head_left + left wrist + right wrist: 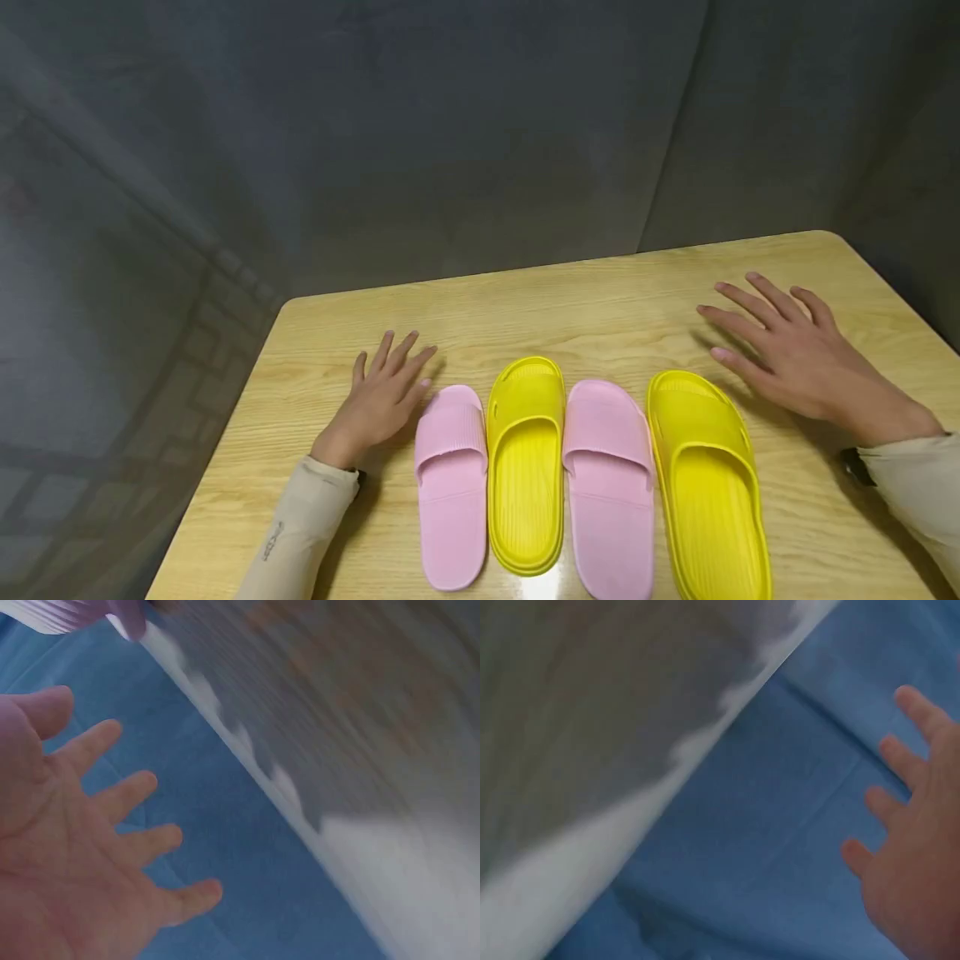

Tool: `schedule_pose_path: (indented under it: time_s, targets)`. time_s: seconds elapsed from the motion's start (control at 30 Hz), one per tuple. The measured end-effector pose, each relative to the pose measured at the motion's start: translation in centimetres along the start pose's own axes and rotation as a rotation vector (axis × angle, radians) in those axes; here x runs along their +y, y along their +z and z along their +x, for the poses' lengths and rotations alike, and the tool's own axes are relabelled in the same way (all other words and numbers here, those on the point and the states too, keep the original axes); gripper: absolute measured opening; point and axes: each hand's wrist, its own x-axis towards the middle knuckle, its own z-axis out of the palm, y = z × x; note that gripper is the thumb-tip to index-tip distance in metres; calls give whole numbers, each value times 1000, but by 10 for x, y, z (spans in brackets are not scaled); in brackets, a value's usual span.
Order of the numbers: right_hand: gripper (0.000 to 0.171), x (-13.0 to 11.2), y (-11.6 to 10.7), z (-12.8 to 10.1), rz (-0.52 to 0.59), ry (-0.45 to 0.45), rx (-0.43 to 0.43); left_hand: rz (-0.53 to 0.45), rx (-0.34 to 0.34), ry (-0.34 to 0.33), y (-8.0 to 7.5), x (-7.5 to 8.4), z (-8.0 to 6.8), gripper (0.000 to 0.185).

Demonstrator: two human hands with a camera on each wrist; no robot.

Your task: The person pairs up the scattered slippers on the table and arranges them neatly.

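Note:
Side by side on the wooden table lie two pink and two yellow slippers, toes pointing away from me. From left to right in the head view come a pink slipper (pixel 452 517), a yellow slipper (pixel 527 492), another pink slipper (pixel 611 517) and another yellow slipper (pixel 712 508). My left hand (pixel 381 402) hovers palm down just left of the first pink one, fingers spread and holding nothing. To the right of the last yellow one is my right hand (pixel 806 367), also spread and without anything in it. Part of a pink slipper (pixel 60 613) shows in the left wrist view.
The pale wooden table (pixel 315 333) has rounded far corners. Dark grey-blue cloth (pixel 465 150) stands behind it and along its sides. Both forearms are in light sleeves, with a dark band (pixel 857 467) at the right wrist.

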Motion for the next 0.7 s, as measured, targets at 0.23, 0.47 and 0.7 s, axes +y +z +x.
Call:
schedule_pose_path:
  time_s: [0.23, 0.47, 0.7]
  targets:
    - [63, -20, -14, -2, 25, -74, -4, -138, -30, 68, -9, 14, -4, 54]
    - [62, -50, -43, -8, 139, -157, 35, -108, -38, 181, -21, 37, -9, 55]
    - [71, -91, -50, -16, 196, -269, -28, -153, -31, 242, -20, 58, -20, 64]
